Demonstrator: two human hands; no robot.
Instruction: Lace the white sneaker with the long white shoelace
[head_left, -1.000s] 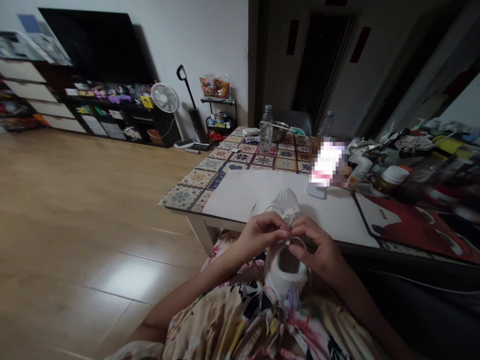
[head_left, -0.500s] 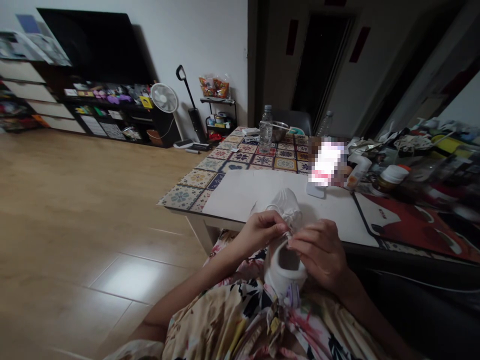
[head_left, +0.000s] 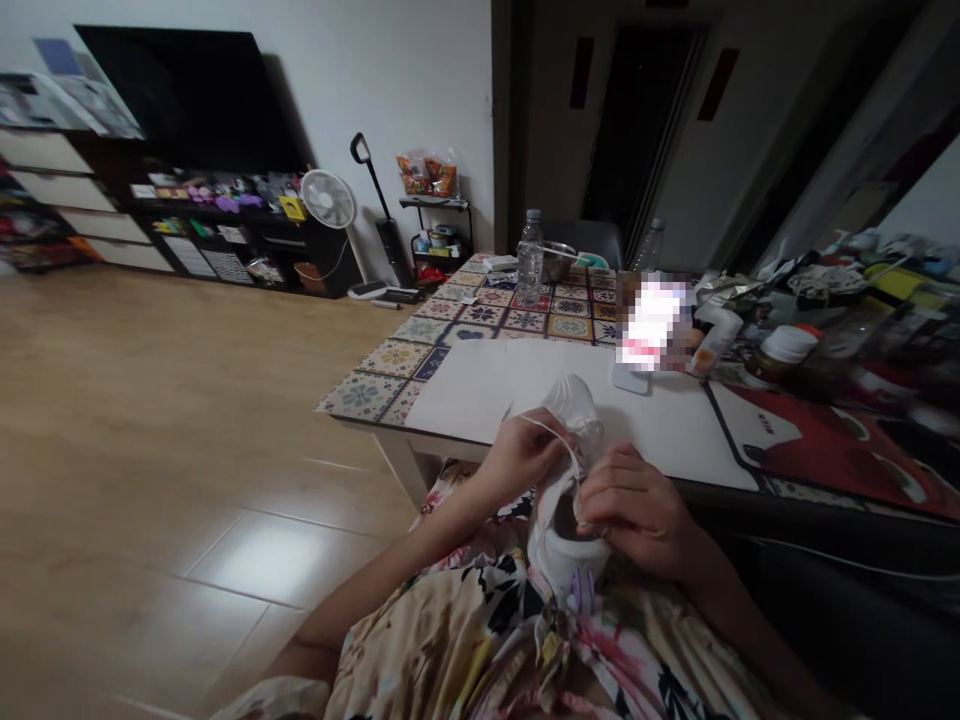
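Note:
A white shoe [head_left: 566, 562] rests between my lap and the table's edge, its toe pointing away over the white sheet and its opening towards me. My left hand [head_left: 531, 450] is closed at the lacing on the shoe's left side; its fingertips are partly hidden. A white shoelace [head_left: 564, 440] passes over the fingers of that hand and runs down to my right hand [head_left: 632, 505]. The right fingers are pinched on the lace beside the shoe's opening. A small purple patch [head_left: 582, 590] shows at the heel.
A white sheet [head_left: 465, 385] covers part of the patterned table [head_left: 367, 390]. Beyond the shoe stand a blurred lit screen [head_left: 652, 325], a plastic bottle [head_left: 530, 262] and a bowl [head_left: 559, 264]. Jars and clutter crowd the right, near a red mat [head_left: 825, 440].
My hands have come slightly apart; earlier their fingertips met over the lacing. The lace now stretches across the left fingers to the right hand, which has dropped a little towards the opening.

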